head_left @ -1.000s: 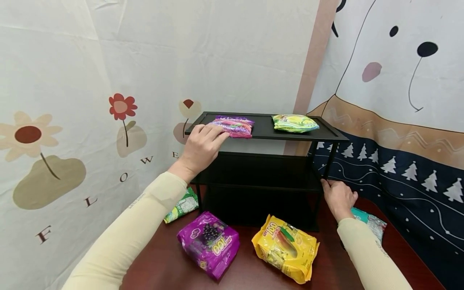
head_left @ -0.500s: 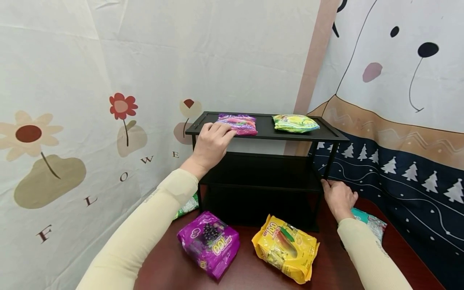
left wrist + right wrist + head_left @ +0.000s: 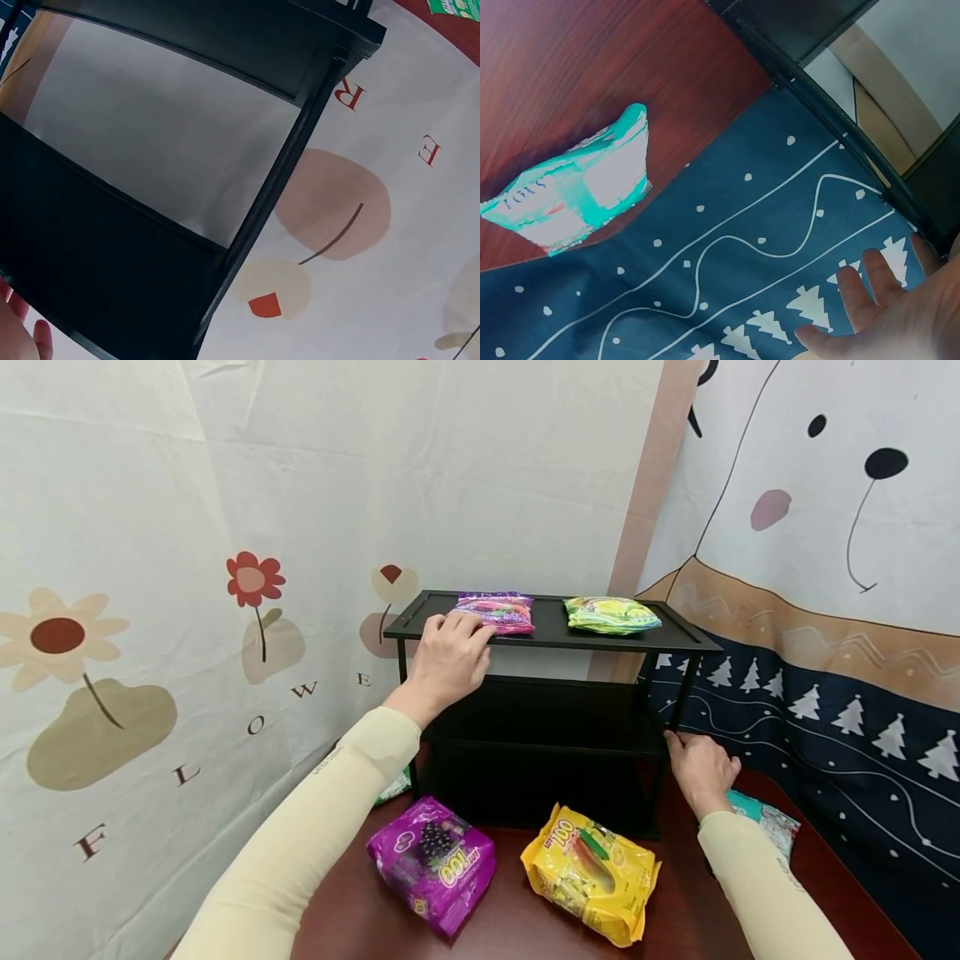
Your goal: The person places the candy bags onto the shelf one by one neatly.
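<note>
In the head view my left hand (image 3: 452, 658) is at the front edge of the black rack's top (image 3: 551, 639), its fingers bent over the near left corner of a purple-pink pack (image 3: 498, 612) and touching it. Whether they pinch the pack is hidden. A yellow-green pack (image 3: 611, 615) lies on the top's right part. My right hand (image 3: 702, 770) holds the rack's right front post (image 3: 681, 697) between thumb and forefinger. The right wrist view shows the other fingers of that hand (image 3: 889, 307) spread apart. Parts of the left hand (image 3: 22, 334) show in the left wrist view.
A purple grape pack (image 3: 432, 864) and a yellow mango pack (image 3: 592, 875) lie on the red-brown table (image 3: 510, 931) before the rack. Behind its left post is a green pack (image 3: 393, 787); a teal pack (image 3: 768, 820) lies right. Printed cloths hang behind.
The purple-pink pack has shifted right and slightly back on the rack's top, and my left hand has moved right with it. My right hand has stayed at the post.
</note>
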`<state>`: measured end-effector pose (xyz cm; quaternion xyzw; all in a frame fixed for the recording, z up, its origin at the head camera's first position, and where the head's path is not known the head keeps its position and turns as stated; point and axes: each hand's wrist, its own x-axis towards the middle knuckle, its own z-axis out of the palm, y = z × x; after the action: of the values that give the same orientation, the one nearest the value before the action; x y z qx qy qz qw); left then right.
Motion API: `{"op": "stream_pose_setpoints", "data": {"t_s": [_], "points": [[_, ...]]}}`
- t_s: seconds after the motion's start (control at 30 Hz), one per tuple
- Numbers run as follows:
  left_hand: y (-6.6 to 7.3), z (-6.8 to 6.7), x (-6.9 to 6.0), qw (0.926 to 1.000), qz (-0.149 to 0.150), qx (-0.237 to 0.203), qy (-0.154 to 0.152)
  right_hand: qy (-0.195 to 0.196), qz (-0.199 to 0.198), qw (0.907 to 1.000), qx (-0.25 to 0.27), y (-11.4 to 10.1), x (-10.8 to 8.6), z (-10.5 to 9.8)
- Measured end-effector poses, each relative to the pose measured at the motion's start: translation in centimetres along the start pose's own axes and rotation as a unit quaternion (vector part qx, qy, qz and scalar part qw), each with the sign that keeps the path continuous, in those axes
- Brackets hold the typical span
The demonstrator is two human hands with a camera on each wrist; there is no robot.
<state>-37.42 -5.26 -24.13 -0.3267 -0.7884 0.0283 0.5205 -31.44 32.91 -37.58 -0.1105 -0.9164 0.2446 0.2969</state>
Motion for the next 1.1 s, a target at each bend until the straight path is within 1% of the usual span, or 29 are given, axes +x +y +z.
{"op": "stream_pose_setpoints", "data": {"t_s": [0.13,0.37,0.47,0.6,0.67,0.7,0.77,0.93,1.1], "points": [[0.2,0.1,0.2,0.9994,-0.018,-0.006,-0.029,0.000,0.002,1.0000,0.000,0.0,0.0,0.0],[0.4,0.1,0.6,0.9970,-0.038,-0.009,-0.066,-0.003,0.006,1.0000,0.000,-0.1,0.1,0.0],[0.5,0.0,0.9,0.9945,-0.044,-0.008,-0.094,-0.003,0.006,1.0000,0.001,0.0,0.1,0.0],[0.5,-0.1,1.2,0.9887,-0.059,-0.011,-0.138,-0.001,0.004,1.0000,0.001,0.0,0.1,0.0],[0.5,-0.2,1.2,0.9869,-0.064,-0.018,-0.147,0.000,0.004,1.0000,0.001,0.0,0.1,0.0],[0.4,-0.2,1.2,0.9865,-0.066,-0.023,-0.148,-0.001,0.004,1.0000,0.001,0.0,0.1,0.0],[0.3,-0.3,1.1,0.9874,-0.067,-0.033,-0.139,-0.002,0.005,1.0000,0.001,0.0,0.1,0.0],[0.1,-0.3,0.8,0.9908,-0.064,-0.052,-0.107,-0.001,0.003,1.0000,0.002,0.0,0.1,0.0],[-0.1,-0.2,0.4,0.9932,-0.062,-0.054,-0.082,0.000,0.004,1.0000,0.001,0.1,0.1,0.0]]}}
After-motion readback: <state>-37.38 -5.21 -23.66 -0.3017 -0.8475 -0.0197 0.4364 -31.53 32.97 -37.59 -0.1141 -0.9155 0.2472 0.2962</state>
